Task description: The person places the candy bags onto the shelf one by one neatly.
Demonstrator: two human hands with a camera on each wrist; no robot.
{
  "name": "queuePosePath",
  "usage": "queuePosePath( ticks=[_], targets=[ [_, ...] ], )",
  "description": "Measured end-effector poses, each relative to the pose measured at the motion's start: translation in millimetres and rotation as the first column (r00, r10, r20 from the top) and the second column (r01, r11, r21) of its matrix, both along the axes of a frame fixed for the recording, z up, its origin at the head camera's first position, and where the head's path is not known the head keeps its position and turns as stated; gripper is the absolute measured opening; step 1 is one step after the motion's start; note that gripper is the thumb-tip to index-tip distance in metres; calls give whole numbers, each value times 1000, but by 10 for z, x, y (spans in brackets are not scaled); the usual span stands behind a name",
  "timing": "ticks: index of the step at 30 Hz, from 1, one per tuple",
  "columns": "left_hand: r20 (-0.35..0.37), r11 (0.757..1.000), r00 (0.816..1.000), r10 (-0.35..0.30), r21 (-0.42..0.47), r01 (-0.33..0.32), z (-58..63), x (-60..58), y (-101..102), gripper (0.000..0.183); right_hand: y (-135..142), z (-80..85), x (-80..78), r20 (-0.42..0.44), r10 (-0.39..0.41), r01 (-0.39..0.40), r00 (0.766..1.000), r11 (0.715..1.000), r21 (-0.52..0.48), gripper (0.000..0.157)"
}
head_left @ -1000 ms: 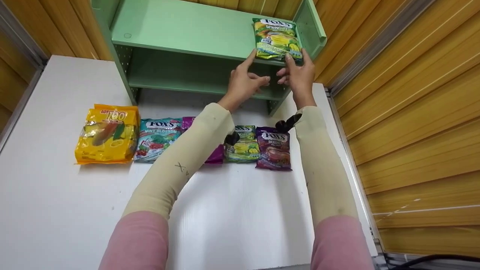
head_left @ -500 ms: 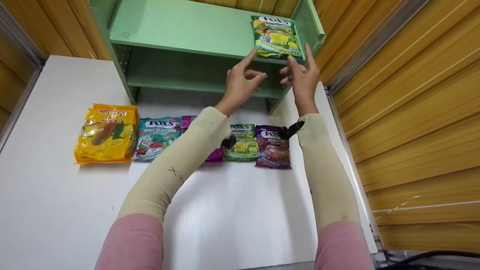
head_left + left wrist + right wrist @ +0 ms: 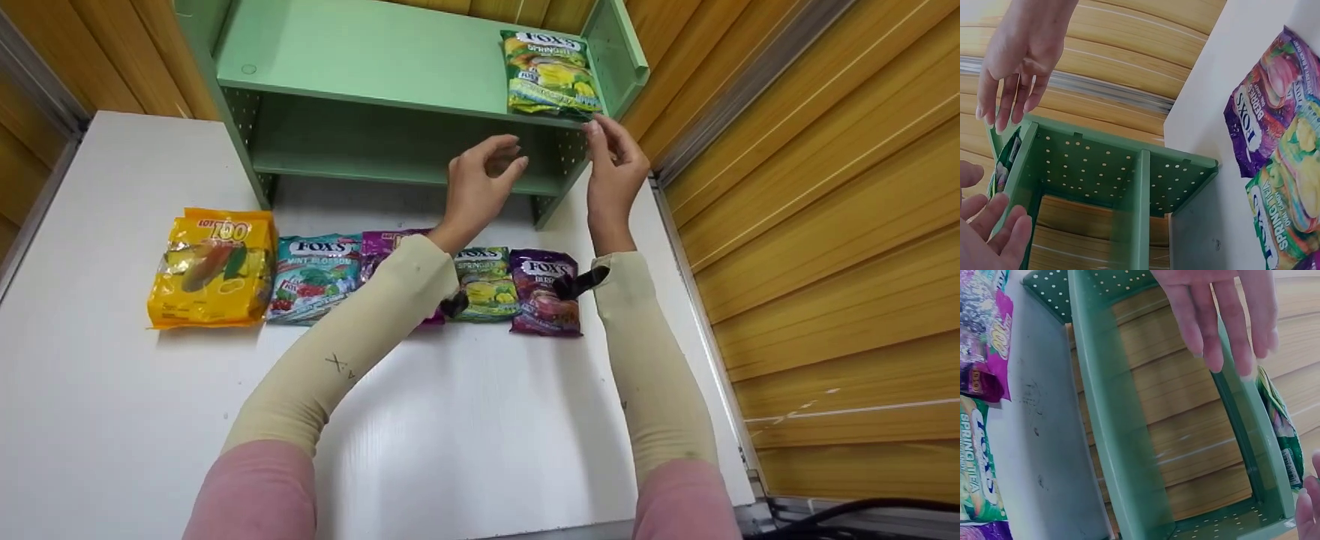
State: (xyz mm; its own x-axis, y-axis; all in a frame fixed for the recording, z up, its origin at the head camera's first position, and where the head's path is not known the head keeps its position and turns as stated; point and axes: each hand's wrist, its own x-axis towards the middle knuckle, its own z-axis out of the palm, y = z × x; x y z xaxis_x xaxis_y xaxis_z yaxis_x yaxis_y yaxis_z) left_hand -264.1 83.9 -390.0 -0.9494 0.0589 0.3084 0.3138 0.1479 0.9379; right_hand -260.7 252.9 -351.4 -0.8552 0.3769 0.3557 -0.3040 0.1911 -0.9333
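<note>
Head | glossy oblong bag [image 3: 550,73] on smooth green shelf [image 3: 367,64] | right hand [image 3: 616,176] curved

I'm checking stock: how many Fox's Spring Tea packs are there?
2: one pack on the upper shelf, another pack on the table beside the Berries pack. Any underneath would be hidden.

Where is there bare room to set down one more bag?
On the top shelf, between its left side panel and the Spring Tea bag there. The white table is bare left of the yellow bag and, between the sleeves, in front of the row of bags. It is crowded along that row and at the shelf's right end, near the right hand.
</note>
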Motion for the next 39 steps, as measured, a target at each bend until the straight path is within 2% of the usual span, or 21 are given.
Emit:
queuePosePath(
  ticks=[4, 12, 16, 22, 27, 39],
  targets=[
    [32, 1000, 999, -3, -25, 4, -50, 56, 0, 40, -19, -58, 55, -26, -24, 25, 999, 999, 23, 24],
    [48, 998, 999, -6, -58, 9, -132, 139, -12, 48, -54, -166, 200, -61, -48, 47, 997, 999, -19, 27],
    [74, 996, 997, -12, -82, 18, -174, 182, -26, 53, -40, -266, 225, -34, -63, 63, 997, 998, -5, 30],
    [138, 995, 990, -33, -90, 45, -266, 244, -33, 59, 59, -574, 155, -4, -54, 54, 999, 998, 20, 35],
    [172, 994, 984, -49, -88, 65, -384, 298, -28, 61, 79, -749, 171, 1, -38, 37, 999, 998, 51, 39],
    [215, 991, 975, -47, -115, 73, -643, 397, 2, 66, 21, -932, 282, 62, 13, -16, 998, 999, 40, 43]
  ],
)
